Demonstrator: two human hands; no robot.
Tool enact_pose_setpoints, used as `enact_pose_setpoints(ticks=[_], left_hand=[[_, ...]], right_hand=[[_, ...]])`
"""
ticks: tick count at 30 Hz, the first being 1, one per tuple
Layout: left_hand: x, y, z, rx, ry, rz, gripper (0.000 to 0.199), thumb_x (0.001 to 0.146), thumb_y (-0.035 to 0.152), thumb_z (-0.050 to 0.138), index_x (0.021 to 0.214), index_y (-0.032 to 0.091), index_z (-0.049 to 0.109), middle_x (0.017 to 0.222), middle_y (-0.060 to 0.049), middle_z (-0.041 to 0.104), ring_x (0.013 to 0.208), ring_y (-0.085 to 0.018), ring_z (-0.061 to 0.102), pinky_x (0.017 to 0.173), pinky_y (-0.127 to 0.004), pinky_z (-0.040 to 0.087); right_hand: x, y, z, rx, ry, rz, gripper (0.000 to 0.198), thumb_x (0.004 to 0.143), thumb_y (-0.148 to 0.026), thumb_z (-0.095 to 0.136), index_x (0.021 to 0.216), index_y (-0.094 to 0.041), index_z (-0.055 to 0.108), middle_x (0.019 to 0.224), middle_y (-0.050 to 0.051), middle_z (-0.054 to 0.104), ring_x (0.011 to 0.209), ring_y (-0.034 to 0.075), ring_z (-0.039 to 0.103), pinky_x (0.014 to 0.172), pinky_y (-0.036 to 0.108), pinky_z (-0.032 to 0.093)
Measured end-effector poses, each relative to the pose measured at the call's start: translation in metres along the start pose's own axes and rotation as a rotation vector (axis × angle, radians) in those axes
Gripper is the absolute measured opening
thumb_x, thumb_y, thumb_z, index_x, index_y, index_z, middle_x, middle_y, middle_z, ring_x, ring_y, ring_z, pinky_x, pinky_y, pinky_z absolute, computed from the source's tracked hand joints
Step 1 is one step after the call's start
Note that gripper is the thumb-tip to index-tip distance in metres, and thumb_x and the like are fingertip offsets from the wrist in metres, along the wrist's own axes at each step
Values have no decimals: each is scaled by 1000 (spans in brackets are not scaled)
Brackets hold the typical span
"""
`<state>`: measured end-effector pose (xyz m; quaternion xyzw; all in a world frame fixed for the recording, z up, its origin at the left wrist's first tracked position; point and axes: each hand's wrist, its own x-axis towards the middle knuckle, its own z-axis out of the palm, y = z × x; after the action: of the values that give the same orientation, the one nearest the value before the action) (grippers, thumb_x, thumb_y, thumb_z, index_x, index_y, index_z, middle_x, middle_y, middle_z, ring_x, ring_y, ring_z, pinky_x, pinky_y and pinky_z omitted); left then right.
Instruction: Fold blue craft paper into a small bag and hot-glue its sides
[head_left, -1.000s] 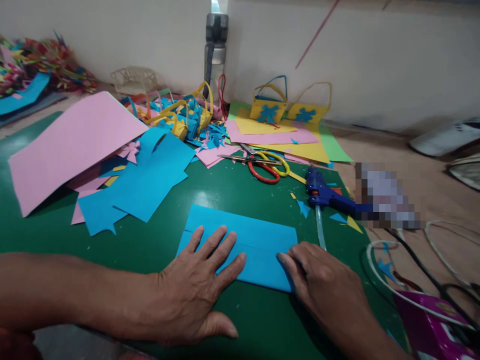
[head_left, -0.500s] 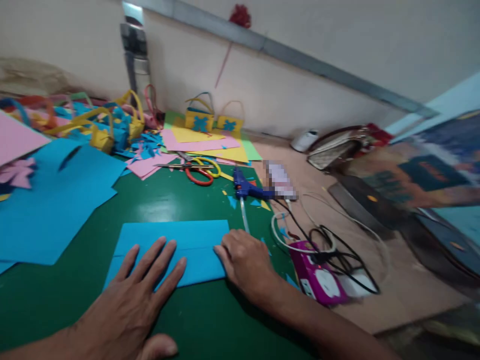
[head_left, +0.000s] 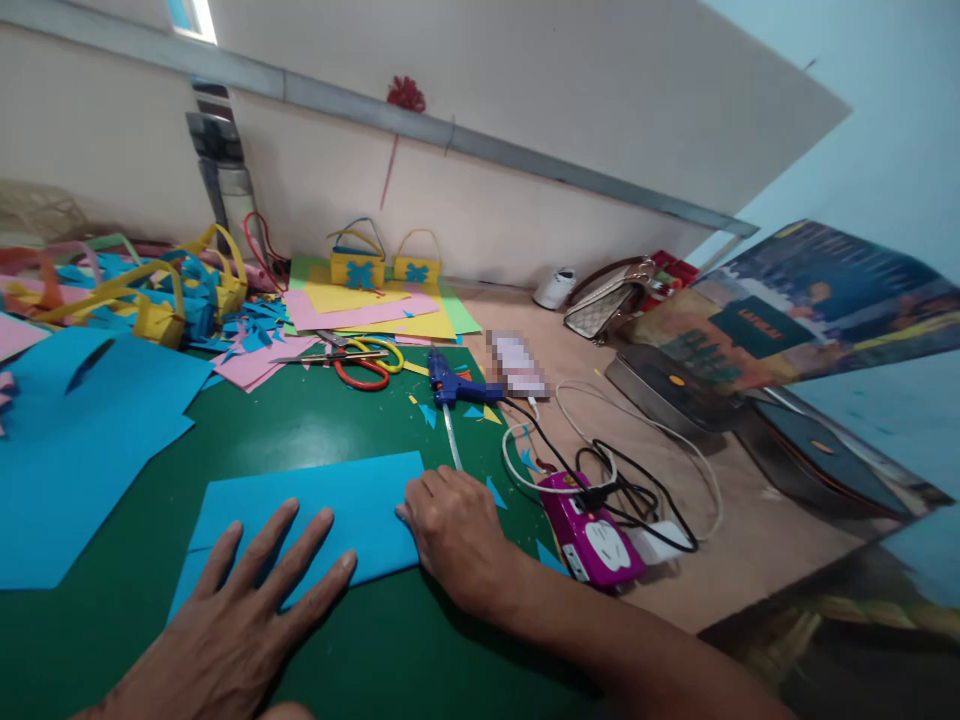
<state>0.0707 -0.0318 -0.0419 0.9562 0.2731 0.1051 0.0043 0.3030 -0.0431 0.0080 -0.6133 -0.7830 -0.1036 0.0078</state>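
Note:
A folded sheet of blue paper (head_left: 360, 490) lies flat on the green table top (head_left: 262, 410). My left hand (head_left: 247, 600) rests on its left part, palm down with the fingers spread. At the right end of the sheet, my right hand (head_left: 454, 530) is closed around the edge, thumb on the upper face and the other fingers curled. Its fingertips are partly hidden. Just beyond the right hand, a blue glue gun (head_left: 454, 388) lies on its side with a clear glue stick (head_left: 451, 437) in it.
Scissors (head_left: 364, 362) lie behind the paper. Larger blue sheets (head_left: 82, 460) spread at left, below a heap of small paper bags (head_left: 157, 310). Two yellow bags (head_left: 358, 268) stand at the back. At right are a phone (head_left: 517, 363), cables and a magenta power strip (head_left: 589, 530).
The view has swung to the right, so everything sits further left in the picture. Both hands keep about the same places on the blue paper.

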Motion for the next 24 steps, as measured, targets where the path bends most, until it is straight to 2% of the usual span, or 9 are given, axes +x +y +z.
enact_pose_setpoints(ticks=[8,11,13,16,18,21,24], left_hand=[[1,3,-3,17,11,-2,79,72,81,36,139,38,33,149,-5,31,136,-38,16,106,-56,4],[1,0,-6,21,-30,7,81,73,80,36,142,39,27,150,-6,28,137,-38,15,105,-56,4],[0,-3,-8,31,-58,38,82,74,79,36,143,38,22,151,-6,26,136,-39,15,105,-55,2],[0,-6,-9,32,-59,68,83,75,79,35,144,36,21,151,-6,25,136,-39,15,106,-53,-1],[0,-7,-9,23,-50,63,84,74,79,35,144,35,21,151,-7,24,136,-39,14,106,-52,-2],[0,-6,-8,15,-60,55,84,74,79,36,144,35,21,152,-6,22,137,-39,13,107,-51,-2],[0,-6,-9,6,-62,52,80,77,77,36,144,36,20,152,-6,23,137,-39,14,107,-51,-2]], right_hand=[[0,4,0,-86,28,-2,14,79,-8,55,70,-17,56,68,5,62,68,19,54,62,32,35],[-9,5,-9,-157,68,-9,16,80,-4,51,72,-15,59,70,7,62,68,21,54,65,35,37],[-19,1,-14,-134,142,-73,18,83,-6,46,81,-13,62,73,8,63,69,21,54,71,38,38],[-36,-13,-14,50,303,-298,29,94,-25,38,99,-9,62,98,14,66,94,25,57,88,42,38],[-44,-22,-8,137,278,-394,49,93,-45,38,112,-5,58,118,17,60,114,28,50,97,42,35],[-48,-29,2,186,128,-385,75,83,-64,41,123,-3,51,132,21,51,126,31,41,101,42,35],[-51,-28,8,170,41,-334,84,78,-68,44,127,0,47,134,25,47,128,36,38,100,45,37]])
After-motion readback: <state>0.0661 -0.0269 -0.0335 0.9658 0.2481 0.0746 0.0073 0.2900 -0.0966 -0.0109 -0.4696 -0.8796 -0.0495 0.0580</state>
